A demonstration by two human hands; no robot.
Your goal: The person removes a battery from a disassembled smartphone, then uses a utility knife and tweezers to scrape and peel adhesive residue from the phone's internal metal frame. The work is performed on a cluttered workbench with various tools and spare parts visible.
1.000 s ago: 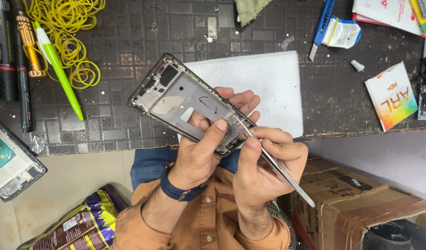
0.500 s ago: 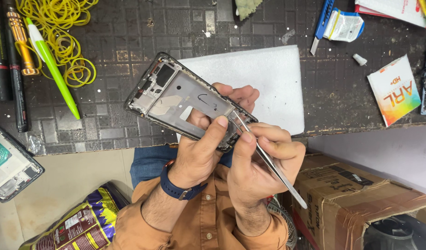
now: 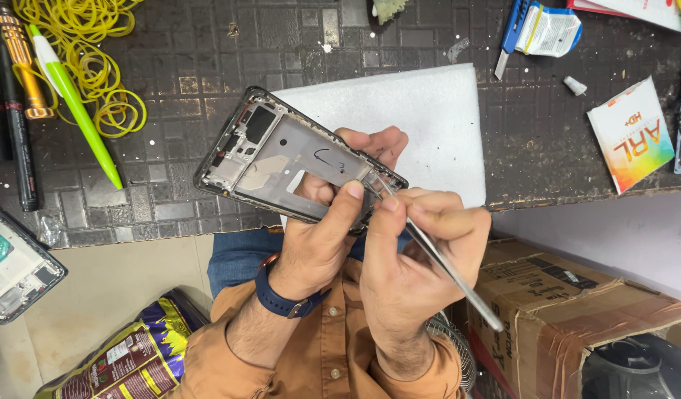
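Note:
My left hand (image 3: 322,236) holds a bare grey phone frame (image 3: 278,155) tilted above the near edge of the dark work mat, thumb pressed on its lower end and fingers curled behind it. My right hand (image 3: 414,262) grips metal tweezers (image 3: 436,255), their tips touching the lower right corner of the frame beside my left thumb. A dark blue watch sits on my left wrist. Both sleeves are orange.
A white foam sheet (image 3: 422,118) lies on the dark tiled mat (image 3: 207,66) behind the frame. Yellow rubber bands (image 3: 74,44), a green pen (image 3: 74,103) and screwdrivers lie left. A second phone body (image 3: 11,270) rests lower left. A cardboard box (image 3: 577,303) stands lower right.
Both hands and the frame hold nearly the same pose; the tweezers' tips stay at the frame's lower corner. The view has shifted slightly.

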